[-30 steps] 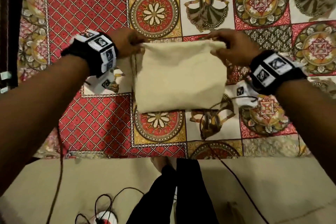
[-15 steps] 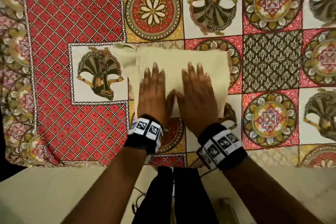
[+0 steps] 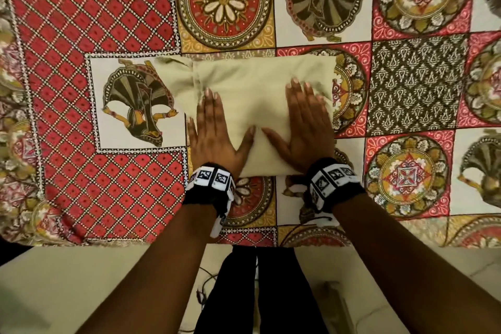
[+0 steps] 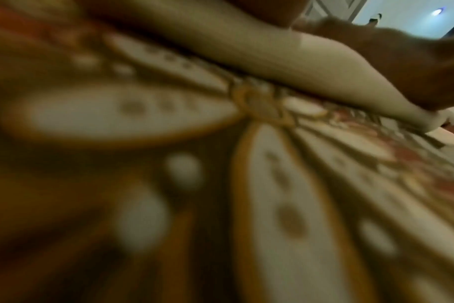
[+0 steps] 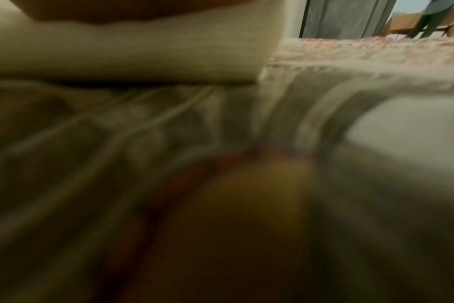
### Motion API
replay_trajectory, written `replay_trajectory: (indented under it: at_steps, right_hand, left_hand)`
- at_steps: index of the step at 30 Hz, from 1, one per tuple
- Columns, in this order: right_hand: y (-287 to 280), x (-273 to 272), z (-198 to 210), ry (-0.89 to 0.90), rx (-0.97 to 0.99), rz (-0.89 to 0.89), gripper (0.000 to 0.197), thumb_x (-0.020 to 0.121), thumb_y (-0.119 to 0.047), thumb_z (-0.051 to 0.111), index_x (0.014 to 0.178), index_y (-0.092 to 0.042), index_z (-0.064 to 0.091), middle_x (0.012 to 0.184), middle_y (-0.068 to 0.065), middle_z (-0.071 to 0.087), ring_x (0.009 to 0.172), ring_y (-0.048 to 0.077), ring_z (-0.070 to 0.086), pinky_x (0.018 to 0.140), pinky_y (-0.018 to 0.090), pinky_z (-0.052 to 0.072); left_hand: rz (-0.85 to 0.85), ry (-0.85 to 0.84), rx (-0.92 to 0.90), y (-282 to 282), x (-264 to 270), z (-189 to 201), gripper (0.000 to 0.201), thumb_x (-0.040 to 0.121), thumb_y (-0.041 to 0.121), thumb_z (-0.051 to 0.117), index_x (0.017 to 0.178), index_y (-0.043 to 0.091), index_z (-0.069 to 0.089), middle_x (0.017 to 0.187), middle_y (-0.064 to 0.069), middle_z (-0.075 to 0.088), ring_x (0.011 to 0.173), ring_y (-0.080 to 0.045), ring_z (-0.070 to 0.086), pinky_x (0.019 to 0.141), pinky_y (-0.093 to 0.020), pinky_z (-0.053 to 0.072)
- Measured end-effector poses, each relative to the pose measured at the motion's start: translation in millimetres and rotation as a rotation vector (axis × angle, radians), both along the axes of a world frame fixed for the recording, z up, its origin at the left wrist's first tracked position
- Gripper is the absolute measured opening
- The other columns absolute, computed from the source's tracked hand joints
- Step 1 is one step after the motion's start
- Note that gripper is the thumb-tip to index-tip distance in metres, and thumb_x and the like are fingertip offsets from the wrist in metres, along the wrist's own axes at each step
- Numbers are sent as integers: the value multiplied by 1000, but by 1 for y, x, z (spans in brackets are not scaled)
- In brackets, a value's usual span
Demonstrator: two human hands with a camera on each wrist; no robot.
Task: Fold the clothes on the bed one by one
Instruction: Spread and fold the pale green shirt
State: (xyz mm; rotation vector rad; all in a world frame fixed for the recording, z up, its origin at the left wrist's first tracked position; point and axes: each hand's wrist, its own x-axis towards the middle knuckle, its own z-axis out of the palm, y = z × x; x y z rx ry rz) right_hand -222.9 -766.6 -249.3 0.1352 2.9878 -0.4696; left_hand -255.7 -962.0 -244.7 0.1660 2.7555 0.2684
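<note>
Patchwork-printed bedspread point(image 3: 113, 35) covers the bed, its squares showing red lattice, flower medallions and dancing figures, and its near edge hangs over the bed side. On it, near that edge, lies a cream garment point(image 3: 257, 95) folded into a thick rectangle — a smaller flap sticks out at its left end. Both hands lie flat on top of it, palms down, fingers straight and holding nothing: the left hand point(image 3: 214, 133) over the left part, the right hand point(image 3: 306, 127) over the right part, thumbs angled toward each other, tips nearly meeting. Each wrist wears a black band point(image 3: 210, 187) with white printed markers. Both wrist views are blurred — cream cloth against patterned spread.
</note>
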Motion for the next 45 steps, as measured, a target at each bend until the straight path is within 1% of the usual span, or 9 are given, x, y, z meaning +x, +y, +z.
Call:
replay_trajectory:
  at_steps: [11,19,24,29,33,37,40,42,45]
  right_hand:
    - [13,-8,15,-81,-25,-186,92,99,-70,31,159,-2,16,168,15,13,156,30,10,126,49,13]
    - [18,-15,10,-166,-274,-360,100,97,-69,39,160,-5,-5,169,12,-7,157,23,-6,126,33,1]
    - [30,2,30,-298,-269,-438,87,99,-65,37,161,-10,10,168,10,12,155,24,9,121,31,5]
    - [50,-14,17,-286,-544,-686,87,77,-82,59,138,-19,52,131,1,60,121,22,57,103,47,49]
    - [54,-45,26,-489,-550,-651,85,78,-74,66,133,-10,56,133,10,61,124,30,57,104,43,46]
    - [59,-53,34,-499,-639,-603,84,73,-80,57,113,-6,68,114,14,70,108,31,65,93,42,53]
    - [65,-44,38,-391,-944,-669,52,89,-59,63,115,-14,70,111,8,74,104,27,70,92,54,57]
    - [64,-40,36,-324,-1032,-672,29,97,-44,63,110,-19,72,110,5,75,103,27,71,90,51,58]
    - [59,-47,27,-285,-822,-598,30,102,-44,51,100,-21,69,95,-2,71,88,18,67,79,35,51]
  left_hand:
    - [85,78,131,-14,-53,19,76,103,48,35,157,2,7,166,-16,0,154,-28,1,124,-46,7]
    - [267,146,164,-5,-70,-2,88,97,61,42,158,7,9,167,-9,5,153,-20,7,124,-39,10]
    - [283,82,52,-2,-72,7,90,95,63,44,157,4,16,164,-14,16,151,-29,16,124,-40,12]
    - [172,-40,-69,-8,-106,20,64,93,53,59,128,0,54,129,-24,57,120,-40,52,98,-44,39]
    - [154,-89,26,-16,-126,43,34,98,38,58,80,10,54,76,-15,56,73,-31,52,64,-32,29]
    - [536,-267,593,-27,-131,55,20,97,16,63,80,5,61,57,11,59,58,-7,54,60,-23,36]
    - [857,-469,965,-35,-129,56,1,93,14,66,95,14,66,82,-8,71,74,-20,64,75,-35,49]
    - [899,-487,1003,-35,-129,51,6,97,8,60,101,14,60,71,-5,69,60,-9,65,66,-23,53]
    - [699,-290,734,-25,-129,37,12,99,18,61,107,10,59,62,3,51,42,6,48,50,-11,40]
